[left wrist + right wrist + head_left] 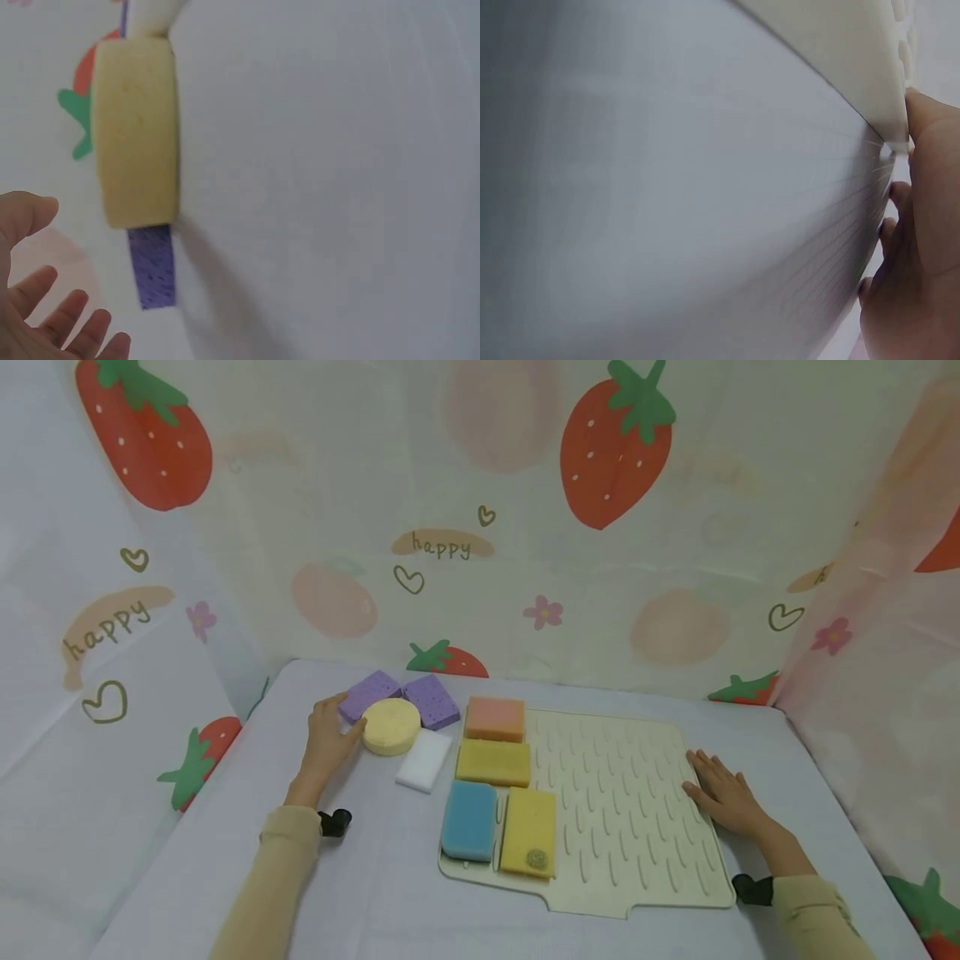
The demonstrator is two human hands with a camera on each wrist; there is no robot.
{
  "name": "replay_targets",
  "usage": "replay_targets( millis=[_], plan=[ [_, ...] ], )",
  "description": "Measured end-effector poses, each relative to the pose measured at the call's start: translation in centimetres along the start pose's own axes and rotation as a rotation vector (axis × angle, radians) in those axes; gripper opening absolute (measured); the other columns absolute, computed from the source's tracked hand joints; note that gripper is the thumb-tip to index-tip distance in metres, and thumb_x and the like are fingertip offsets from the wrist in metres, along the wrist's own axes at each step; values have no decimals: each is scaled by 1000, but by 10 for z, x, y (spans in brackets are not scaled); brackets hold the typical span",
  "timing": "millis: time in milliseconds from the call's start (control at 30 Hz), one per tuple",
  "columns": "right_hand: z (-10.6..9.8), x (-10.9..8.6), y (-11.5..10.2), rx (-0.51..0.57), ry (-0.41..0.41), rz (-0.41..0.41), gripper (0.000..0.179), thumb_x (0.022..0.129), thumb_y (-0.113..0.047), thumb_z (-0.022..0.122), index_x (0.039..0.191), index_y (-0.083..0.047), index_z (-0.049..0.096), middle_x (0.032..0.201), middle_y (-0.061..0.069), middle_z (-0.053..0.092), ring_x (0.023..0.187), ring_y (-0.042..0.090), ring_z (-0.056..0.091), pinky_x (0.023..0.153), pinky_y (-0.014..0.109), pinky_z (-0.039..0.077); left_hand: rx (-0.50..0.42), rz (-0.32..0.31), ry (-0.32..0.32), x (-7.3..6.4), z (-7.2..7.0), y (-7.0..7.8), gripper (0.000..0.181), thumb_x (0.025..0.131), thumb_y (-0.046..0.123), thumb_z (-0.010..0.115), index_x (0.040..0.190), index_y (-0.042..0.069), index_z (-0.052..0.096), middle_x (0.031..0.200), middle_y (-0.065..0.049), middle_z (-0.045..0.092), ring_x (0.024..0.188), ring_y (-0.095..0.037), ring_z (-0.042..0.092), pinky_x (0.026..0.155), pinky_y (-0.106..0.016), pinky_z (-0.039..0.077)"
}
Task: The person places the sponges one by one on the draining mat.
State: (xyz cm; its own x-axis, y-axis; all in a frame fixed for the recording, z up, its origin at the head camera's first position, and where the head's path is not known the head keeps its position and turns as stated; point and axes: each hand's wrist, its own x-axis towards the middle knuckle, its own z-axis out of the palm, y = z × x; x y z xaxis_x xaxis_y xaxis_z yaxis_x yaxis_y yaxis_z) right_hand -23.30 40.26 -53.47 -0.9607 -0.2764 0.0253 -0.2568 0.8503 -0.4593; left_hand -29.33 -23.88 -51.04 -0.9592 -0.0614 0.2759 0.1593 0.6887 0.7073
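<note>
My left hand (327, 739) reaches in beside a round pale-yellow sponge (392, 727) and a purple sponge (370, 695). In the left wrist view its fingers (66, 319) are spread, with nothing between them and the thumb; whether a fingertip touches a sponge I cannot tell. A second purple sponge (431, 702) and a white sponge block (423, 761) lie close to the round one. On the right, my right hand (727, 797) rests at the edge of a cream ridged mat (630, 793), its thumb against the rim and its fingers extended.
Down the mat's left side lie a pink-orange sponge (495, 719), an olive-yellow sponge (493, 762), a blue sponge (469, 821) and a yellow sponge (528, 832) with a round mark. A white cloth (390, 877) covers the table, and a strawberry-print curtain (465, 493) hangs behind.
</note>
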Motion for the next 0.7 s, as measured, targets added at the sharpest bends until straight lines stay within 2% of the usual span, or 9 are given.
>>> replay_targets(
  millis=[233, 333, 467, 700],
  plan=[
    [-2, -1, -2, 7, 5, 1, 65, 96, -34, 46, 148, -6, 18, 150, 26, 15, 136, 49, 9, 97, 72, 1, 27, -38, -25, 11, -1, -27, 64, 86, 16, 61, 139, -3, 31, 139, -29, 26, 128, -47, 24, 104, -58, 24],
    [-3, 0, -2, 5, 6, 1, 65, 96, -35, 46, 148, -6, 18, 150, 25, 16, 136, 49, 9, 98, 72, 1, 31, -29, -44, 16, -2, -34, 67, 86, 17, 62, 140, -5, 29, 141, -30, 26, 130, -46, 23, 107, -56, 21],
    [-3, 1, 0, 5, 5, 3, 66, 96, -35, 46, 148, -6, 18, 150, 25, 15, 136, 49, 9, 97, 72, 1, 28, 0, -79, 23, -3, -39, 69, 86, 18, 64, 140, -6, 28, 142, -29, 27, 132, -45, 22, 109, -54, 18],
    [1, 2, 4, 9, 1, 9, 66, 96, -36, 45, 148, -7, 18, 151, 25, 15, 136, 49, 9, 98, 72, 1, 32, 10, -213, 29, -8, -40, 66, 87, 28, 62, 140, 0, 34, 147, -29, 19, 134, -48, 16, 107, -61, 14]
  ],
)
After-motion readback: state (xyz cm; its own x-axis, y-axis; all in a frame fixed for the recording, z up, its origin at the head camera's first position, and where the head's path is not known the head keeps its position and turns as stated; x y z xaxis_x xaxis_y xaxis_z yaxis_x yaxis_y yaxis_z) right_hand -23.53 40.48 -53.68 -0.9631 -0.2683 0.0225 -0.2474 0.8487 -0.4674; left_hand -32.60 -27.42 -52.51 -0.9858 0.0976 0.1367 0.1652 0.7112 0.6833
